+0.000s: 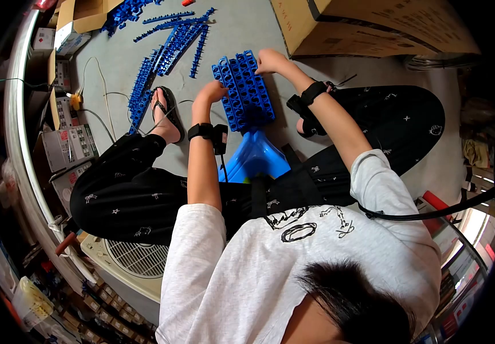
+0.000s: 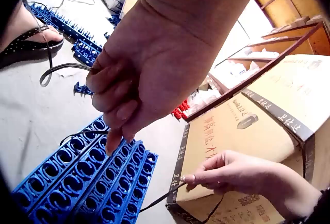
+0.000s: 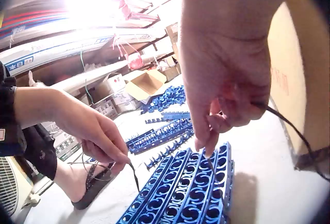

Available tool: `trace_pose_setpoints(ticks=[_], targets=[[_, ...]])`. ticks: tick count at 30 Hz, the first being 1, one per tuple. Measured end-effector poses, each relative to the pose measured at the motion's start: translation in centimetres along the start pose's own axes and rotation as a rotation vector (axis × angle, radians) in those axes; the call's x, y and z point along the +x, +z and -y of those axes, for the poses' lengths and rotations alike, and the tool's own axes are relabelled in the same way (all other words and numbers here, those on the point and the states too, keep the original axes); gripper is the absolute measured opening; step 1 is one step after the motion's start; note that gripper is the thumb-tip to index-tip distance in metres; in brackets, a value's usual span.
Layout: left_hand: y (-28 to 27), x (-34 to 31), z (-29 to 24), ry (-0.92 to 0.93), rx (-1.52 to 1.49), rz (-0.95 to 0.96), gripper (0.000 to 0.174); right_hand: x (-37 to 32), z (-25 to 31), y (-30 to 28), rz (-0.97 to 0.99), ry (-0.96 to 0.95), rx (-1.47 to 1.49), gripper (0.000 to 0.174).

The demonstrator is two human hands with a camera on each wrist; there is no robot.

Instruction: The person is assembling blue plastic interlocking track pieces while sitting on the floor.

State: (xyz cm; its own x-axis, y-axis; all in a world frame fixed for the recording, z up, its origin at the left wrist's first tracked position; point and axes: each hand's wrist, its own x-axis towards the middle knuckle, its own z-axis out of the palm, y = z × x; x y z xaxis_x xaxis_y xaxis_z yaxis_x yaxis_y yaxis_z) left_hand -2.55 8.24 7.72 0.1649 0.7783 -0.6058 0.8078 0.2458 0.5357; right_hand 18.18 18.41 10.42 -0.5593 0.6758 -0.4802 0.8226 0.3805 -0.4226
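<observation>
Blue perforated plastic strips (image 1: pixel 244 92) lie side by side as a block, its near end on a blue plastic stand (image 1: pixel 256 157) between the person's legs. The left hand (image 1: pixel 210 94), at the block's left side, pinches a thin dark cord (image 2: pixel 67 66) with fingers curled. At the other side, the right hand (image 1: pixel 271 61) holds dark cord (image 3: pixel 289 123) between thumb and fingers. In the right wrist view both hands are above the strips, and cord reaches down to them from the fingertips. How the cord runs under the block is hidden.
More blue strips (image 1: pixel 173 49) and a heap of small blue pieces (image 1: pixel 124 16) lie on the floor at the front left. A large cardboard box (image 1: pixel 373 28) stands front right. A sandalled foot (image 1: pixel 167 114) is left of the block; boxes (image 1: pixel 69 148) line the left side.
</observation>
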Motion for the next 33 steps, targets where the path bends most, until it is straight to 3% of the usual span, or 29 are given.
trace_pose_setpoints(ticks=[4,8,10,26,31,33], targets=[[0.2,0.0,-0.1,0.053,0.023,-0.018,0.026,-0.4,0.5,0.1,-0.019,-0.089,0.007,0.020],[0.0,0.0,-0.3,0.001,0.014,-0.007,0.025,-0.9,1.3,-0.1,-0.048,-0.074,-0.013,0.019],[-0.1,0.0,-0.2,0.022,0.070,-0.017,0.024,-1.0,1.8,0.0,-0.105,-0.040,-0.161,0.017],[-1.2,-0.5,-2.7,0.055,0.037,-0.023,0.025,-2.1,4.6,0.4,-0.166,-0.080,-0.161,0.017],[-1.2,-1.0,-4.0,0.027,0.114,-0.147,0.018,-2.1,4.6,-0.4,-0.097,-0.007,-0.084,0.026],[-1.8,-1.8,-5.4,0.061,0.149,-0.174,0.023,-1.4,4.7,-0.5,-0.105,-0.061,-0.041,0.026]])
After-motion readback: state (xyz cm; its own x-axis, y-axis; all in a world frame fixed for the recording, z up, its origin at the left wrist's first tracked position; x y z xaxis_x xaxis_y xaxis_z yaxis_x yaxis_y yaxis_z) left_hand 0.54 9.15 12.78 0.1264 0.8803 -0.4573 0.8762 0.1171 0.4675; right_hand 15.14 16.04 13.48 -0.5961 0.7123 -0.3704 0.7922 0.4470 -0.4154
